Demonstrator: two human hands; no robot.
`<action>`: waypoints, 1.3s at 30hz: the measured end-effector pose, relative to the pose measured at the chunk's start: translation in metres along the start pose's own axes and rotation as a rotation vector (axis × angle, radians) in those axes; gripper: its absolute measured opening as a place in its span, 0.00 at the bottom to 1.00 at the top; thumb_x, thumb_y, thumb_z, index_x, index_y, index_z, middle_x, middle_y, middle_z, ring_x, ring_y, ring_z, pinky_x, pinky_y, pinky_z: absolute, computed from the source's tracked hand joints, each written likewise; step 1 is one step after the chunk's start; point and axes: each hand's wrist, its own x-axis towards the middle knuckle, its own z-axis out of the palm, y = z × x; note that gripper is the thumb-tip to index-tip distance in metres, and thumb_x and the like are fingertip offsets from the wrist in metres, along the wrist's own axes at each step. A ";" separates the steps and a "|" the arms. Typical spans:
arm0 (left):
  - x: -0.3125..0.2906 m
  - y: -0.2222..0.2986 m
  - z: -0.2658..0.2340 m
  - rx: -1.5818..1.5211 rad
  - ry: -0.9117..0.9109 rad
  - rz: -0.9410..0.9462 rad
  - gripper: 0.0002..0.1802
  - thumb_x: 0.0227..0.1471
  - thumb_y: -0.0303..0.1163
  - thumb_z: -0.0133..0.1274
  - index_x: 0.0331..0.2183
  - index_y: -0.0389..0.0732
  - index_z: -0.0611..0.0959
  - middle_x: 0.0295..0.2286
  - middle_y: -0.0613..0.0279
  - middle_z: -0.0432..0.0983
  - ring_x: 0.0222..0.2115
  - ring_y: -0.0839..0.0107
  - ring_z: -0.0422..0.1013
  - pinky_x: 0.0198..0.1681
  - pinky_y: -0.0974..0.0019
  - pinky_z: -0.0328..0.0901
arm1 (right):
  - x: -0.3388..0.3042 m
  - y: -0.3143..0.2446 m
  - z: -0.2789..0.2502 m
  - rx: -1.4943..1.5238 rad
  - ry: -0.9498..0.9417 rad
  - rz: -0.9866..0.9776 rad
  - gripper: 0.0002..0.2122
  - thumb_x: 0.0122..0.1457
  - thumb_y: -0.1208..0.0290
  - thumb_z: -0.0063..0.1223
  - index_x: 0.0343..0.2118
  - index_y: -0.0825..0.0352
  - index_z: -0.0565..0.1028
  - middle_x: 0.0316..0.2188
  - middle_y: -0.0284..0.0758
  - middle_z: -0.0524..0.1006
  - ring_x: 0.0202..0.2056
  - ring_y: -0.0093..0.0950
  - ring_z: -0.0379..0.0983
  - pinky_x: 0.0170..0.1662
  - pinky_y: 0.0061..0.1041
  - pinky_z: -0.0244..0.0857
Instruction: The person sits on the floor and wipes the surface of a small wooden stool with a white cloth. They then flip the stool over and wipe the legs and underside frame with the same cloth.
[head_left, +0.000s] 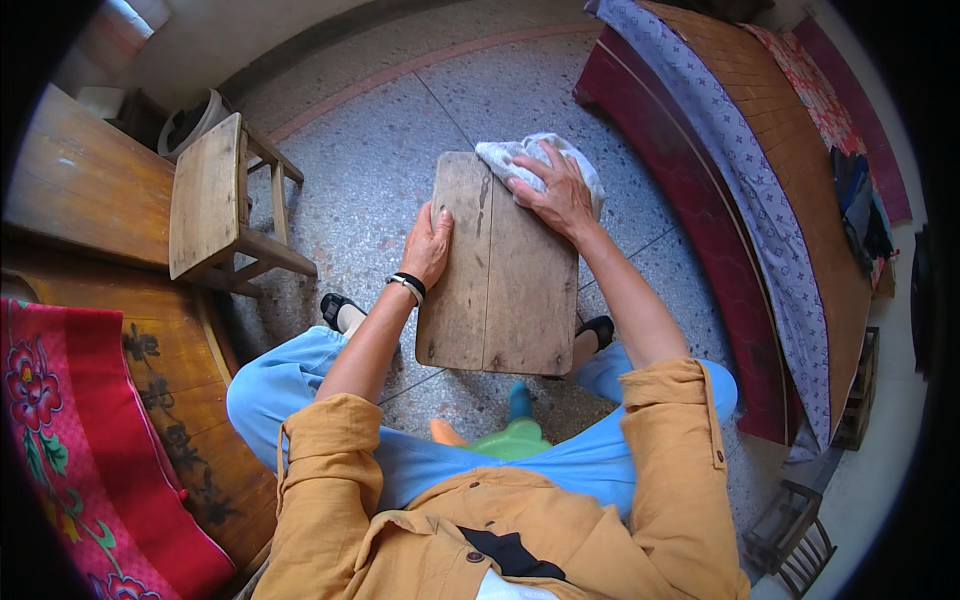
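A worn wooden stool (500, 290) stands between my knees, its rectangular top showing a lengthwise seam and a dark stain near the far edge. My left hand (430, 243) grips the left edge of the top, thumb lying on the surface and fingers mostly hidden over the side. At the far right corner my right hand (555, 188) presses a white patterned cloth (580, 160) against the wood, its fingers bent over the fabric. Part of the cloth hangs past the corner.
Left of me stands another wooden stool (208, 195) beside a wooden cabinet (80, 175). A red floral cloth (100, 450) covers part of that furniture. On the right is a bed with a dark red side (680, 230). A small chair (790, 535) sits lower right.
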 end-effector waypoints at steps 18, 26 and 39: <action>-0.007 -0.030 0.004 -0.864 -0.152 -0.305 0.29 0.63 0.48 0.35 0.51 0.33 0.70 0.48 0.57 0.69 0.48 0.71 0.65 0.51 0.67 0.61 | -0.081 -0.079 0.016 0.136 -0.120 -0.411 0.19 0.49 0.51 0.55 0.43 0.50 0.77 0.57 0.43 0.64 0.58 0.43 0.59 0.62 0.51 0.44; -0.039 -0.055 -0.004 -1.059 -0.044 -0.516 0.34 0.61 0.56 0.32 0.53 0.37 0.69 0.47 0.57 0.71 0.46 0.65 0.69 0.50 0.61 0.63 | -0.056 -0.096 0.040 0.109 -0.086 -0.309 0.21 0.51 0.47 0.52 0.47 0.49 0.76 0.59 0.43 0.61 0.60 0.45 0.55 0.64 0.51 0.37; -0.031 -0.013 0.004 -0.260 -0.075 0.003 0.39 0.53 0.43 0.56 0.58 0.35 0.59 0.48 0.52 0.69 0.48 0.69 0.66 0.51 0.66 0.62 | -0.087 0.005 -0.009 0.311 0.154 0.310 0.27 0.49 0.56 0.59 0.54 0.53 0.70 0.58 0.56 0.56 0.55 0.51 0.60 0.56 0.36 0.59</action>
